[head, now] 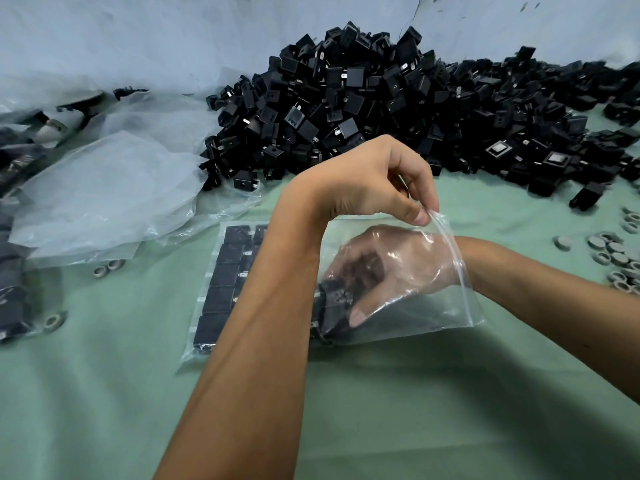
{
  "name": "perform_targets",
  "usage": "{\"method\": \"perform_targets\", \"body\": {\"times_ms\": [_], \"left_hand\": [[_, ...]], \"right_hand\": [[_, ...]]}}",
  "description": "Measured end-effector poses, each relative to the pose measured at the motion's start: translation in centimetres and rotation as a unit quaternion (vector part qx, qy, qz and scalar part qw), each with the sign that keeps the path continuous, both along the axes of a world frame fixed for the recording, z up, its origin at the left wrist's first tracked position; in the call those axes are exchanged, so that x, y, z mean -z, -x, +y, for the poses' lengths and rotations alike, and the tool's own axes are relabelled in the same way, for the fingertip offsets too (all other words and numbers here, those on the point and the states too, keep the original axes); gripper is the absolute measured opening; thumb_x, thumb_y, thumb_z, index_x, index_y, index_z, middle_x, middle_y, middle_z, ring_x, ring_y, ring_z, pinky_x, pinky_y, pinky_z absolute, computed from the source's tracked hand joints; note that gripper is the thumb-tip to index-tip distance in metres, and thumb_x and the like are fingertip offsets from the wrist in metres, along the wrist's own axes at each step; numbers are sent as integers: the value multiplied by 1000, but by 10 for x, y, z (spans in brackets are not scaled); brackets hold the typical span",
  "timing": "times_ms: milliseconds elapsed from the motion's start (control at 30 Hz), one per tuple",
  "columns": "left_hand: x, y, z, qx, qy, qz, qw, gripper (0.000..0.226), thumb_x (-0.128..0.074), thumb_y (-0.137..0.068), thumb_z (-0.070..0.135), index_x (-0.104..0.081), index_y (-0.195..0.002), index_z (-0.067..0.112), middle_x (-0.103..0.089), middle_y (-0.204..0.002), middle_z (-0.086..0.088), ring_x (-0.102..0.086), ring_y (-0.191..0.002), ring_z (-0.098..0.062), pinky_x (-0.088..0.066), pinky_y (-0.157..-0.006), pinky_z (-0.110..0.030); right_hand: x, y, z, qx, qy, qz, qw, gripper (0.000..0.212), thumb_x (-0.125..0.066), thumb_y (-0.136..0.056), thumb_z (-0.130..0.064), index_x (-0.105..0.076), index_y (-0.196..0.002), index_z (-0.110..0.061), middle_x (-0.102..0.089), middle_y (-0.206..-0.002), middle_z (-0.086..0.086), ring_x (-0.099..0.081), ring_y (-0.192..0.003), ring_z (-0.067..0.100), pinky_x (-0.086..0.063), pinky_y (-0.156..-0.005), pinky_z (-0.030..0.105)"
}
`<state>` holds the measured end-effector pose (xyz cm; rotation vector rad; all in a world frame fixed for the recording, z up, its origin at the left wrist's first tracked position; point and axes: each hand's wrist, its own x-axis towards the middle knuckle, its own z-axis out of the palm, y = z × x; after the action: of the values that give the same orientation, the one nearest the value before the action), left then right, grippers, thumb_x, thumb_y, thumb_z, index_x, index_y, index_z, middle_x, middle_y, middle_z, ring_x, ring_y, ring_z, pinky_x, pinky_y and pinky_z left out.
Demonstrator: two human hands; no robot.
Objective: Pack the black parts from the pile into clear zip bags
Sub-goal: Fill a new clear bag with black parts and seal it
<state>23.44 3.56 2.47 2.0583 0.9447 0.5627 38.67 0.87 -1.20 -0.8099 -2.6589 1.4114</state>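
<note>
A big pile of black parts (pixel 398 109) lies across the back of the green table (pixel 415 410). In front of it a clear zip bag (pixel 433 317) rests on the table with its mouth to the right. My left hand (pixel 374 181) pinches the upper lip of that mouth and lifts it. My right hand (pixel 391 268) is inside the bag, its fingers curled round a clump of black parts (pixel 346 289). Left of my left forearm, a row of black parts (pixel 221 282) lies packed in clear plastic.
Crumpled clear plastic sheets (pixel 110 195) lie at the left. Small grey rings (pixel 616 258) are scattered at the right edge, and a few more rings (pixel 107 268) sit at the left. Dark bagged items (pixel 14 289) lie at the far left. A pale wall rises behind the pile.
</note>
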Motion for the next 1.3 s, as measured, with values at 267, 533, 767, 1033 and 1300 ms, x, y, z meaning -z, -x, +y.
{"method": "perform_targets", "body": {"times_ms": [267, 533, 767, 1033, 1300], "left_hand": [[7, 1, 5, -1, 2, -19, 1000, 13, -81, -79, -2, -78, -88, 8, -73, -91, -21, -62, -78, -12, -53, -78, -29], [30, -6, 11, -40, 53, 65, 996, 14, -84, -78, 1, -80, -88, 10, -65, -72, -1, -53, -65, -10, -48, -73, -31], [35, -1, 14, -52, 77, 58, 994, 19, -84, -77, -1, -77, -80, 16, -65, -77, -8, -52, -63, -9, -46, -72, -30], [34, 7, 19, -47, 54, 42, 997, 18, -85, -78, 3, -79, -82, 19, -67, -69, 4, -55, -58, -2, -46, -61, -17], [23, 2, 11, -45, 39, 11, 998, 19, -81, -79, -6, -75, -82, 12, -68, -72, -7, -58, -69, -11, -47, -68, -22]], "right_hand": [[4, -44, 24, 22, 93, 15, 995, 31, -76, -91, -3, -74, -120, -15, -78, -107, 5, -74, -100, 18, -57, -86, 26], [6, -63, 102, 374, -67, 51, 924, 4, -74, -94, -15, -75, -91, -13, -71, -75, 4, -62, -65, 17, -46, -53, 25], [30, -40, 143, 413, -316, -203, 830, 34, -71, -94, -34, -70, -127, -23, -49, -123, 15, -52, -119, 42, -44, -104, 40], [15, -71, 71, 374, 49, 168, 911, 16, -68, -99, -17, -74, -113, -16, -68, -75, -2, -59, -58, 13, -49, -52, 21], [10, -87, 19, 201, 186, 179, 945, 28, -74, -84, -19, -72, -106, -2, -71, -95, 15, -66, -77, 20, -58, -67, 26]]}}
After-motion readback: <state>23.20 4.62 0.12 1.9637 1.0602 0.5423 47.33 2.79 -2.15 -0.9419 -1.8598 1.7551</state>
